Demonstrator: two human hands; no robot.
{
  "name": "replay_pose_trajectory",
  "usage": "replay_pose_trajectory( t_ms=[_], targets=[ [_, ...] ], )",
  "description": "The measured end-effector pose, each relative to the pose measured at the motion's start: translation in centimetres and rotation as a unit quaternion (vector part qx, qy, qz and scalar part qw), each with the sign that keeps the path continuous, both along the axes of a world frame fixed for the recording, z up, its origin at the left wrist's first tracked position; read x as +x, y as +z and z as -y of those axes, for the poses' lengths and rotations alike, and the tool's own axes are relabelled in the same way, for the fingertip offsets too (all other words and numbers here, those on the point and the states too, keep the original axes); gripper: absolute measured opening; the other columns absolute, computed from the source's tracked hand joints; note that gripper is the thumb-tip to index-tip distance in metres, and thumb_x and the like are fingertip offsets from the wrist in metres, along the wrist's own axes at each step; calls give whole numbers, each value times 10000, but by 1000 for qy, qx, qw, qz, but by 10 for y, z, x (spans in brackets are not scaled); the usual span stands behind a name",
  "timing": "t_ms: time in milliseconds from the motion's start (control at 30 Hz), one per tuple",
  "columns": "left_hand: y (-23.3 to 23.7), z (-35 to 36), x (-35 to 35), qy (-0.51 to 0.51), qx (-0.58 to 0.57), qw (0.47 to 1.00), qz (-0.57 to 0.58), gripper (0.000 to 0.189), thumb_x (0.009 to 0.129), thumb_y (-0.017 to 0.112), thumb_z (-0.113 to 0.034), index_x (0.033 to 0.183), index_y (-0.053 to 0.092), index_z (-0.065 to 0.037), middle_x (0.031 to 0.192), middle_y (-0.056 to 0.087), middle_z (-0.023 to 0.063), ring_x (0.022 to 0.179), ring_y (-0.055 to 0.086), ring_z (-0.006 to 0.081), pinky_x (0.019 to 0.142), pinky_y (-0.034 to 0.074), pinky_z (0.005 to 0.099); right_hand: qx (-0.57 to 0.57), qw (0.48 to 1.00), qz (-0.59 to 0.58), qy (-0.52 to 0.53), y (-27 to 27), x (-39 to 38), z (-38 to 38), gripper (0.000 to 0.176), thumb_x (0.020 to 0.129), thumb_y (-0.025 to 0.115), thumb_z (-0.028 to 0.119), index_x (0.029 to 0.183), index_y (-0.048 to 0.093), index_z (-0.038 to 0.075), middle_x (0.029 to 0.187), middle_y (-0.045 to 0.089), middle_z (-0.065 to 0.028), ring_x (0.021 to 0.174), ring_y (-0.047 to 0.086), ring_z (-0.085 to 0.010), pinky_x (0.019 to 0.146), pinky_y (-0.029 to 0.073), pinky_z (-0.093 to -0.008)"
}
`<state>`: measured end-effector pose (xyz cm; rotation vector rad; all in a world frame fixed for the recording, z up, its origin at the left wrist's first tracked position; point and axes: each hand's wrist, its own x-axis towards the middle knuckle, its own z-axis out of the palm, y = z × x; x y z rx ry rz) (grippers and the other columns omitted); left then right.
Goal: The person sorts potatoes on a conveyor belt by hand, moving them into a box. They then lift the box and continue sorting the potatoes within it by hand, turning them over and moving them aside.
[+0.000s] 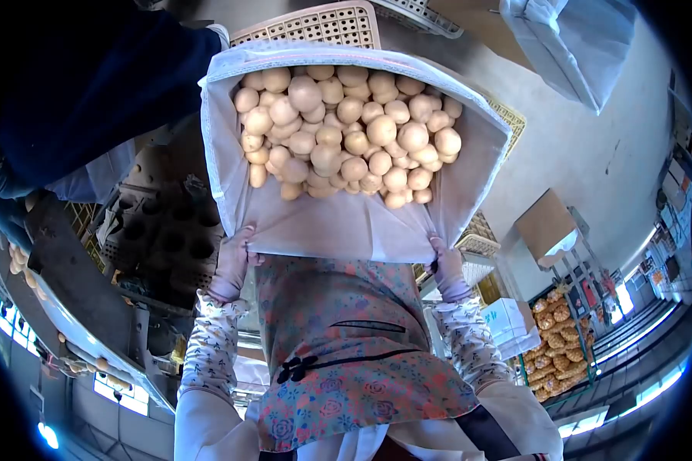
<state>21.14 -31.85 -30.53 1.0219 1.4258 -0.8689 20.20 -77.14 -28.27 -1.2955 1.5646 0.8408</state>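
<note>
In front of me a white fabric liner (pixel 315 223) stands open, its upper edge spread into a wide mouth. Inside, mostly toward the far side, is a heap of round, pale tan produce that looks like potatoes (pixel 350 134). My left hand (pixel 234 257) has its fingers closed on the liner's near left corner. At the near right corner my right hand (pixel 446 265) grips the same edge. Between my hands the near side of the cloth is pulled fairly straight. Whatever supports the liner underneath is mostly hidden.
A beige perforated crate (pixel 307 29) lies beyond the liner. To the left is a person in dark clothing (pixel 92 92), near dark machinery (pixel 161 230). On the right are a cardboard box (pixel 546 228), stacked mesh sacks (pixel 557 346) and a white bag (pixel 573 50).
</note>
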Motion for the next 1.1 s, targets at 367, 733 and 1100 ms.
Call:
replay_pose_trajectory(
  t_ms=[367,733,1100],
  targets=[
    [2,4,2,-13,-8,1000,26,290,962,639,-264,915,677,20,667,647,92,501,598,190,484,508,303,-322,833,196,404,27,10,-38,376,836,737,193,1105,640,-50,1011,672,-214,964,648,-307,864,503,-456],
    [-3,0,-4,-89,-30,992,85,304,976,627,-258,949,691,39,748,690,112,597,649,198,536,532,291,-112,633,469,606,-32,130,-218,515,831,687,239,1283,571,20,1265,575,-196,1154,565,-370,982,448,-465],
    [0,7,4,-108,-18,989,97,314,972,639,-261,930,692,45,747,692,100,598,653,177,541,505,289,-203,594,202,751,-81,172,-202,204,892,591,208,994,664,48,1062,651,-151,962,649,-317,844,505,-445]
  ],
)
